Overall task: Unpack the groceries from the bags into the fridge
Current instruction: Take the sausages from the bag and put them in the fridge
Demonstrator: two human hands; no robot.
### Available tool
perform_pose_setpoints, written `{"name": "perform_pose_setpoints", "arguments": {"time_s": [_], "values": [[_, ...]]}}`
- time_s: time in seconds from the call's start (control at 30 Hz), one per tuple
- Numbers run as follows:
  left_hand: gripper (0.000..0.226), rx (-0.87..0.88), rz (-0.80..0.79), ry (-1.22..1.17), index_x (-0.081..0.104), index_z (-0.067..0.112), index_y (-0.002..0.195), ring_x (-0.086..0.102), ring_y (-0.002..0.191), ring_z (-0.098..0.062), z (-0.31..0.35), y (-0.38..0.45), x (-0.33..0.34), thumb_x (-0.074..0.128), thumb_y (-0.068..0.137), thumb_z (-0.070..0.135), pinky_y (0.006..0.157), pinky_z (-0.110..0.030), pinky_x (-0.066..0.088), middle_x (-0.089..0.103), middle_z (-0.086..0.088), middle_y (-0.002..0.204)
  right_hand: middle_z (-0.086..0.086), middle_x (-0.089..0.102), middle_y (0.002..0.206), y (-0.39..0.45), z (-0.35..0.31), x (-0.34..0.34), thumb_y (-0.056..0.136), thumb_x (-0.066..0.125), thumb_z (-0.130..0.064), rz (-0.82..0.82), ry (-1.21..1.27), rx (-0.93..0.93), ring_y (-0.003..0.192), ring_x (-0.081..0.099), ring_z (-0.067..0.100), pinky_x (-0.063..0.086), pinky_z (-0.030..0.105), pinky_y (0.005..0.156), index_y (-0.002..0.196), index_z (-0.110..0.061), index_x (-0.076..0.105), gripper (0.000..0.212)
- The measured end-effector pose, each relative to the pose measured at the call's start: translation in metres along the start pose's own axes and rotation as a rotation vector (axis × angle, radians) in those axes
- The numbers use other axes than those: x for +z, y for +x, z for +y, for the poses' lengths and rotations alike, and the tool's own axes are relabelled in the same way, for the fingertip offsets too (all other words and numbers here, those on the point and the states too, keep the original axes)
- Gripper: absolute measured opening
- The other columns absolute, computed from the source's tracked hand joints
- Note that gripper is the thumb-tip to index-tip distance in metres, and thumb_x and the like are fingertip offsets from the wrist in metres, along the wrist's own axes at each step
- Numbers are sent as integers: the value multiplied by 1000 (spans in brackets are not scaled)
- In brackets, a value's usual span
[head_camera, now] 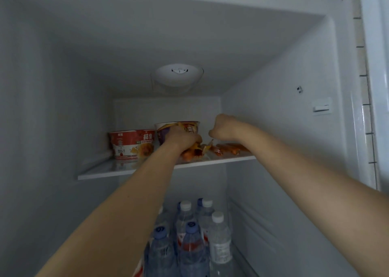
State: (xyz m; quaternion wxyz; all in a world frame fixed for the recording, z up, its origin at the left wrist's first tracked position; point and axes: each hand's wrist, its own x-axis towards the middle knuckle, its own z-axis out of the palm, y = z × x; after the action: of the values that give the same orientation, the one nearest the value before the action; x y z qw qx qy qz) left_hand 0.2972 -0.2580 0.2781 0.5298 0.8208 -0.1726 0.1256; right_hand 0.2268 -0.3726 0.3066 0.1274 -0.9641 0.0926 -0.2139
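Both my arms reach onto the fridge's top glass shelf (105, 172). My left hand (182, 137) grips an orange and yellow snack packet (194, 151) that lies on the shelf in front of a purple noodle bowl (189, 127). My right hand (223, 127) is curled into a fist just above the packet's upturned corner, and nothing shows inside it. More orange packets (231, 148) lie on the shelf under my right wrist. A red noodle bowl (131, 145) stands to the left of the purple one.
Several water bottles (190, 241) with white and blue caps stand on the level below, between my forearms. A round white control dial (179, 74) sits on the fridge ceiling. The left part of the top shelf is bare glass.
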Motion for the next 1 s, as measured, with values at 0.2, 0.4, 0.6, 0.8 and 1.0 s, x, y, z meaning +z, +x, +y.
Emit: {"name": "perform_pose_setpoints", "arguments": {"time_s": [0.2,0.4,0.6,0.8,1.0], "values": [[40,9,13,40,52,-2,129,58,115,-30,-2,-8,-8,60,94,15,74,-27,42,57,-20,131,7,57,81,-44,-42,-2,94,46,-21,-181,104,-88,62,49,16,42,24,57,92,-8,61,20],[23,-48,-66,-6,56,5,108,55,64,-19,-4,-16,-23,65,88,12,42,-16,47,56,-12,78,2,58,73,-55,-47,1,90,57,-29,-251,52,-90,51,50,12,39,20,46,90,-16,65,15],[15,-43,-109,14,58,6,83,60,44,-12,-2,-31,-44,71,85,14,43,-21,50,62,-10,65,1,58,73,-52,-50,5,87,57,-20,-259,-81,-126,61,53,15,46,22,54,79,-21,54,9],[25,4,-41,153,64,5,100,55,57,-13,-15,-25,-62,74,79,13,46,-21,39,61,-6,73,13,64,73,-48,-37,-16,91,57,-18,-141,-194,-79,59,55,24,43,21,48,82,-1,62,20],[19,3,-59,137,63,12,86,50,61,-10,-23,-19,-54,78,75,13,46,-18,38,59,-2,76,12,57,65,-42,-9,-54,91,56,-10,86,-313,33,54,52,22,40,26,49,75,2,64,22]]}}
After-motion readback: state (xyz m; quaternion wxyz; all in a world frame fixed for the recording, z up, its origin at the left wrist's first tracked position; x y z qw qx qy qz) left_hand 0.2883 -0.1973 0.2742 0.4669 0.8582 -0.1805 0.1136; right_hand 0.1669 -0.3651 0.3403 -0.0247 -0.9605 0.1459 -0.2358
